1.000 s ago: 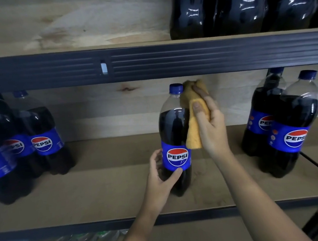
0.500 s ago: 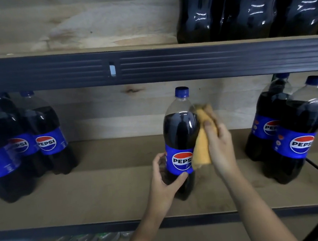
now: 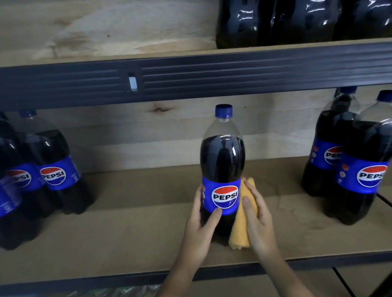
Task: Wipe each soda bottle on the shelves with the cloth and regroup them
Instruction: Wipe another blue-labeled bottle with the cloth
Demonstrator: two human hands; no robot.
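At far left on the middle shelf point(image 3: 131, 237): a cluster of cola bottles point(image 3: 51, 169), blue labels facing out, caps partly cut off by the dark shelf rail point(image 3: 254, 72) above. Bare wooden board between that cluster and the centre.

At centre, standing upright on the shelf near its front edge: a single cola bottle point(image 3: 223, 160), blue cap on, logo turned forward. Wrapped around its lower left side: the left hand point(image 3: 202, 227), fingers curled behind the label, thumb pressed across the front just under the logo. Pressed against the bottle's lower right side: a folded orange cloth point(image 3: 242, 224), reaching from the label's edge down to the base. Clamped on that cloth: the right hand point(image 3: 258, 218), fingers laid along its outer face, thumb on the front fold, holding it flat to the plastic.

Further right, well apart from the centre bottle: two more cola bottles point(image 3: 364, 158), one just behind the other, touching or nearly so.

Up top at right, on the shelf above: dark bottle bases point(image 3: 308, 10) side by side.
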